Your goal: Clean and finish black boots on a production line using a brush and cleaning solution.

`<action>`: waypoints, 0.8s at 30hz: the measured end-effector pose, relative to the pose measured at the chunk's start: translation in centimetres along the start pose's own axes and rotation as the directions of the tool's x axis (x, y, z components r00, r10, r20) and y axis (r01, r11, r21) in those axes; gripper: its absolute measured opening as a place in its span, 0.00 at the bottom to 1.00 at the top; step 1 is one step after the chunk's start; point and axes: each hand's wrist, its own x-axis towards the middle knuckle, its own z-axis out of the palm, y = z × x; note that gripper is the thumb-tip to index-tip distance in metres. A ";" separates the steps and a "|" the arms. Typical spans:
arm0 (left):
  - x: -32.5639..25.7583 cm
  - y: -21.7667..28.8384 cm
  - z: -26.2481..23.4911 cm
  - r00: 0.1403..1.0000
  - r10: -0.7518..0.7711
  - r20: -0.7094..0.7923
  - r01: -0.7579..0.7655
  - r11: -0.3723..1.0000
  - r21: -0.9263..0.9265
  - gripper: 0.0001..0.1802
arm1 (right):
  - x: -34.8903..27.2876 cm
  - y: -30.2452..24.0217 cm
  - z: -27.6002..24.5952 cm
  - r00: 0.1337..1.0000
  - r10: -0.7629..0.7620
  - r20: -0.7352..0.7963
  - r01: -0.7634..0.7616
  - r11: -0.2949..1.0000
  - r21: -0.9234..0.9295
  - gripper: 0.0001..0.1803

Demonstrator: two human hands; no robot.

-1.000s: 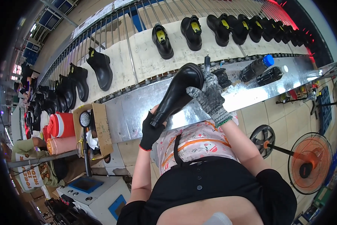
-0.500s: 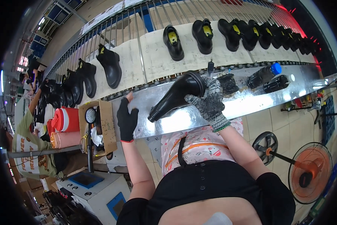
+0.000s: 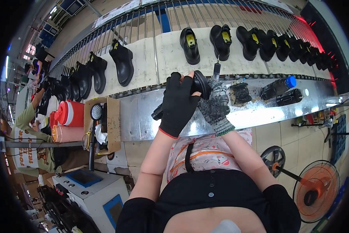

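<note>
A black boot (image 3: pixel 200 86) lies on its side over the metal ledge, its middle hidden by my left hand (image 3: pixel 178 105). That hand, in a black fingerless glove, lies across the boot with its bare fingertips curled onto it. My right hand (image 3: pixel 215 106), in a grey speckled knit glove, is closed beside the boot's toe end. From its top sticks a small dark bottle with a thin needle tip (image 3: pixel 217 71), pointing up. The right fingers' grip is partly hidden. A black rag-like lump (image 3: pixel 239 93) lies just right of this hand.
Black boots (image 3: pixel 122 64) and shoes (image 3: pixel 190 46) line the pale conveyor (image 3: pixel 147 58) beyond the metal ledge (image 3: pixel 133 116). Two dark bottles, one blue-capped (image 3: pixel 277 87), lie at right. A cardboard box (image 3: pixel 113 124) with brushes and a red jug (image 3: pixel 70 116) stand left. A fan (image 3: pixel 316 190) stands lower right.
My left hand has moved right from the bare ledge onto the boot and now covers its middle. The boot's toe end has shifted slightly left, while my right hand stays beside it.
</note>
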 end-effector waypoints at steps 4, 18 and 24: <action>0.1 -0.2 -0.3 1.000 0.016 0.010 -0.016 0.998 0.067 0.30 | 0.5 -0.1 0.4 0.997 -0.077 0.001 0.076 0.989 -0.125 0.31; -0.2 -0.6 0.0 0.997 0.027 -0.066 -0.013 0.979 0.202 0.28 | 1.0 -0.1 0.9 0.998 -0.070 0.010 0.070 0.990 -0.121 0.27; -3.5 4.3 0.4 0.973 0.227 0.051 -0.232 0.965 0.126 0.33 | 1.4 0.4 1.4 0.963 0.189 0.195 -0.270 0.724 0.634 0.19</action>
